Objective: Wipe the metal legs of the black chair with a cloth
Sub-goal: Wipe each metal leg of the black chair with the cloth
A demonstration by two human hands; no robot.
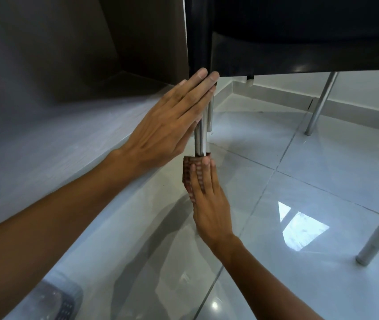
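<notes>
Right hand (pixel 209 204) clasping cloth (pixel 189 172) around chrome chair leg (pixel 201 139), left hand (pixel 167 125) flat, fingers together, above glossy grey tiled floor (pixel 322 181).

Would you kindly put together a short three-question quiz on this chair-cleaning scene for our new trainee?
1. True or false: the left hand lies flat, fingers straight, against the upper part of the metal leg.
2. Which hand presses the cloth to the leg?
A. left hand
B. right hand
C. neither
3. Fill in: the cloth sits ____ the left hand on the leg.

Key: 1 true; 2 B; 3 below. The cloth is wrapped around the lower leg under the right hand's fingers. The black chair and the shiny tiled floor show two more legs to the right, untouched now.
</notes>
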